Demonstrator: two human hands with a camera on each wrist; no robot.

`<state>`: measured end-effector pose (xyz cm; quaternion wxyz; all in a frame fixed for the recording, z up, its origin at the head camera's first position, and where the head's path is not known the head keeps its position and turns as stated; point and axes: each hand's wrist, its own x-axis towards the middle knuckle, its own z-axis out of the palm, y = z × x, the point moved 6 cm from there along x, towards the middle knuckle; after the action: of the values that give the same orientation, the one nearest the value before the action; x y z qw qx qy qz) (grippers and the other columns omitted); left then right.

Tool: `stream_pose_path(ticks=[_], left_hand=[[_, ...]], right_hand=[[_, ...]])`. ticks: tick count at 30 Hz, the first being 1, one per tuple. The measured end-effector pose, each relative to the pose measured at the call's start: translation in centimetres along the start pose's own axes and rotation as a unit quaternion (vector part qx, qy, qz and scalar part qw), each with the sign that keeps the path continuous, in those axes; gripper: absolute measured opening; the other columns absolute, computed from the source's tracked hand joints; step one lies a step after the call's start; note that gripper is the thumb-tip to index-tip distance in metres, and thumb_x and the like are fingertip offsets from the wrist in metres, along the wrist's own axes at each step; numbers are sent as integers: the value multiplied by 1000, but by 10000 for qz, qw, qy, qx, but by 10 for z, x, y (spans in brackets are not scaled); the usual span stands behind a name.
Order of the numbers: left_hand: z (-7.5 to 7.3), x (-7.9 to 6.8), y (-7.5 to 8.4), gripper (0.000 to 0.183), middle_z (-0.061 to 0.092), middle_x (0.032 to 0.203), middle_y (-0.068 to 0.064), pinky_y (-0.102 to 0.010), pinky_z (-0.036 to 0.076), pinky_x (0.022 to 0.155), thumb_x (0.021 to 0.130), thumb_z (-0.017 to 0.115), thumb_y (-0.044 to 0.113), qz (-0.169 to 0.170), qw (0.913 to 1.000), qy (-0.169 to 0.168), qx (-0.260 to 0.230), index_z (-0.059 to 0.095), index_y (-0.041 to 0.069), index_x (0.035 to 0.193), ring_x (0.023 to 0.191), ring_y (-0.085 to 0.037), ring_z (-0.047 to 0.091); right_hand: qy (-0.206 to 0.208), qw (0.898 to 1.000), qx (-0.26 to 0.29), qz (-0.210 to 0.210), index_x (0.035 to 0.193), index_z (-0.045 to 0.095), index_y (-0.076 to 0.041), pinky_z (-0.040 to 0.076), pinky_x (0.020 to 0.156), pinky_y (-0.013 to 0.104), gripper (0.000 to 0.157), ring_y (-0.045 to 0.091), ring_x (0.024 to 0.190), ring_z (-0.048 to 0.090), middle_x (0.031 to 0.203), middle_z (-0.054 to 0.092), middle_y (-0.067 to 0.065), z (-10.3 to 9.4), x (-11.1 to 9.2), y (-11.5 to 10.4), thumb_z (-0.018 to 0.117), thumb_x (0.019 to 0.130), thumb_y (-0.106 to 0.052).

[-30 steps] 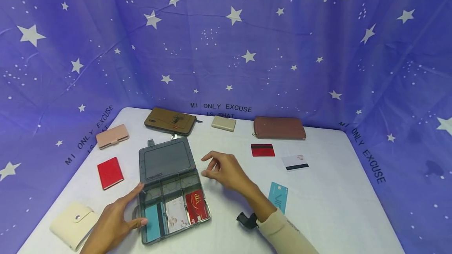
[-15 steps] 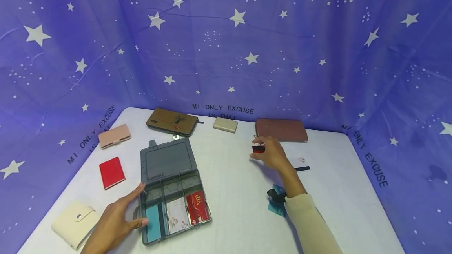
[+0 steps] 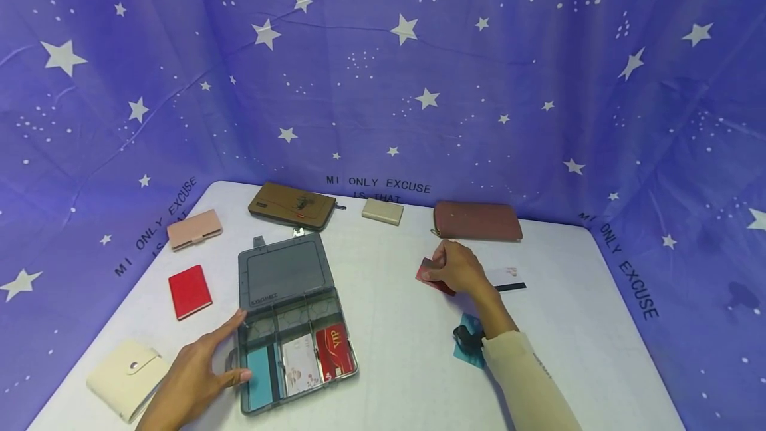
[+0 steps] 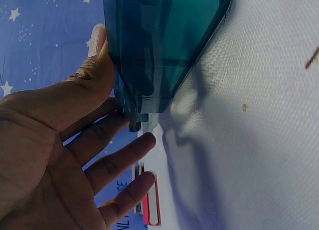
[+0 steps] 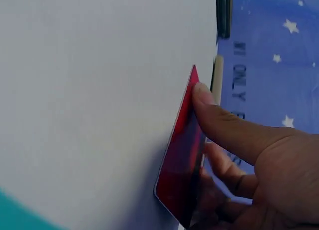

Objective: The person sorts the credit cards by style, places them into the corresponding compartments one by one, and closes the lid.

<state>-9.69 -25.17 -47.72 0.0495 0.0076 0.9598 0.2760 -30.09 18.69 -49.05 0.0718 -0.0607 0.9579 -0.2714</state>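
Observation:
A red card (image 3: 440, 277) with a dark stripe is pinched between thumb and fingers of my right hand (image 3: 461, 268), tilted up off the white table. The right wrist view shows my thumb flat on the red card's face (image 5: 180, 155). My left hand (image 3: 190, 378) rests against the left side of a grey see-through compartment box (image 3: 284, 271), its lid folded back. Thumb and index finger touch the box's edge; the other fingers are spread loosely in the left wrist view. In the box's front compartments lie a blue card (image 3: 259, 378), a white card (image 3: 300, 364) and a red VIP card (image 3: 335, 351).
A white card (image 3: 507, 278) and a blue card (image 3: 469, 354), partly hidden by the right wrist, lie on the right. Along the back are a brown wallet (image 3: 292, 206), a beige case (image 3: 382, 211) and a reddish-brown wallet (image 3: 477, 221). Pink, red and cream holders (image 3: 128, 378) stand left.
My right hand has moved right from beside the box to the red card, taken hold of it and tilted it up. The left hand stays at the box.

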Motion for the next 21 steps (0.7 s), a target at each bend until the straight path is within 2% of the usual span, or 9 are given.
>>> stream_pose_path(ticks=[3,6,8,11,14,16,17,19,21], left_hand=[[0,0,0,106,46,153,-16,-67,42,104,63,92,35,47,10000,52,-24,39,19,154,136,-45,46],[0,0,1,106,47,153,-17,-67,42,104,63,92,34,49,10000,53,-44,40,19,154,136,-45,46],[0,0,0,106,46,153,-16,-67,41,104,63,92,34,35,10000,37,-53,40,19,154,137,-45,46],[1,0,0,106,46,153,-17,-67,42,104,63,92,34,14,10000,17,-48,39,19,154,136,-45,46],[0,-1,0,107,47,152,-17,-67,43,103,63,93,33,51,9999,78,-38,39,19,154,135,-45,48],[0,-2,0,106,48,151,-17,-66,43,103,63,93,33,100,9998,143,-26,40,18,154,134,-44,49],[0,-2,0,106,48,151,-17,-66,43,103,62,93,32,123,9998,169,-24,40,18,153,134,-44,49],[0,-2,0,106,48,151,-17,-66,43,103,63,93,33,120,9998,164,-28,40,18,154,134,-44,49],[0,-1,0,106,48,152,-17,-66,43,103,63,92,33,136,9998,171,-31,40,18,154,135,-44,48]], right_hand=[[-148,9981,417,-430,94,61,-12,44,63,30,27,17,73,55,81,60,2,9,-6,-15,82,81,-22],[-517,9897,898,-992,97,63,-13,45,61,26,15,14,68,54,77,59,1,19,-15,-35,75,88,-14],[-842,9781,1336,-1354,106,64,-11,46,60,25,17,14,68,54,78,60,3,26,-23,-52,70,91,-9],[-1305,9529,2137,-1713,119,62,-7,49,57,27,26,20,63,54,79,61,12,33,-38,-79,65,93,-2],[-1625,9291,2774,-1828,120,62,-5,53,54,35,27,34,60,55,79,62,21,38,-54,-107,66,93,-1],[-1763,9176,3032,-1872,117,63,-7,54,53,41,26,42,60,55,79,63,23,45,-63,-121,69,92,-3],[-1806,9154,3070,-1878,116,63,-8,54,53,41,26,43,60,55,79,64,22,48,-66,-127,71,91,-5],[-1874,9128,3090,-1904,113,64,-13,53,51,35,26,36,57,55,79,66,17,58,-71,-134,74,89,-9],[-1884,9158,2938,-1988,112,65,-16,49,49,28,26,23,53,54,77,68,11,66,-76,-141,76,88,-11]])
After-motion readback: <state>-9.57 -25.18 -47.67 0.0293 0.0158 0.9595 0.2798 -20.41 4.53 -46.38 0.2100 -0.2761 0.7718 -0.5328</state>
